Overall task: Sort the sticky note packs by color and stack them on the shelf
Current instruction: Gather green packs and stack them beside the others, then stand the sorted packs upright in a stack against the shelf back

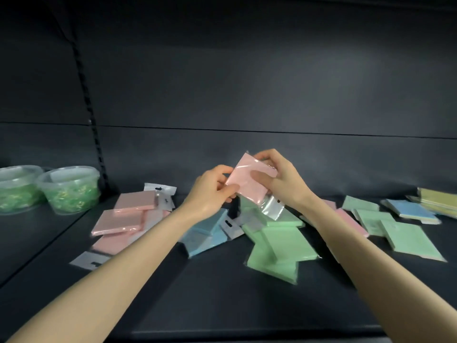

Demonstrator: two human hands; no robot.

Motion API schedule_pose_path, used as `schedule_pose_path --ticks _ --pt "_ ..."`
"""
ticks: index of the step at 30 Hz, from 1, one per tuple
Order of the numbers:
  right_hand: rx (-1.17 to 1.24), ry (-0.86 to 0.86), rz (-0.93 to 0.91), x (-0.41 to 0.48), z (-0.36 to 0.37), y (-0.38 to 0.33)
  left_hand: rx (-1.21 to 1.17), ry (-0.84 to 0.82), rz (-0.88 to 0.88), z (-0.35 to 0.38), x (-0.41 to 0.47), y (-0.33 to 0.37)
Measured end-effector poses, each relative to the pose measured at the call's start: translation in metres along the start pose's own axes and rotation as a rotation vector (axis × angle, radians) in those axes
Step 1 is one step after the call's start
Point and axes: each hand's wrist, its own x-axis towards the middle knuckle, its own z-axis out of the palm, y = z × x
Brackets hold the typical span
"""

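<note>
A pink sticky note pack [244, 178] in clear wrap is held up above the dark shelf [210, 288], tilted. My left hand [210, 191] pinches its lower left edge, and my right hand [282, 180] grips its right side, thumb across the front. On the shelf at left lies a group of pink packs [123, 216]. Blue packs [205, 233] lie under my left wrist. Green packs [274, 246] are heaped in the middle, with more green packs [395, 231] at right. One pink pack [351, 221] lies beside my right forearm.
Two clear lidded tubs [69, 189] with green contents stand at the far left. At the far right lie a blue pack [410, 209] and a stack of yellow packs [437, 201]. A slotted upright [86, 95] runs up the back panel.
</note>
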Motion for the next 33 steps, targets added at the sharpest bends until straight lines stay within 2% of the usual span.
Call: schedule_pose_path --ticks 6,12,16,20,25,33 --pt "-0.110 -0.271 -0.013 0.028 0.068 -0.026 0.047 0.194 -0.134 -0.076 -0.025 -0.037" --pt "-0.208 -0.184 0.044 0.063 0.152 -0.034 0.143 0.307 -0.319 -0.137 -0.035 -0.076" --pt "-0.232 -0.218 0.067 0.079 0.183 -0.030 0.330 0.302 -0.368 -0.153 -0.031 -0.093" --pt "-0.272 -0.333 0.070 0.079 0.184 -0.024 0.448 0.177 -0.397 -0.152 -0.029 -0.101" --pt "-0.422 -0.361 0.015 0.075 0.146 -0.026 0.571 0.139 -0.265 -0.144 -0.022 -0.076" --pt "-0.587 -0.117 -0.079 0.049 0.017 -0.039 0.696 0.148 0.148 -0.080 0.002 0.023"
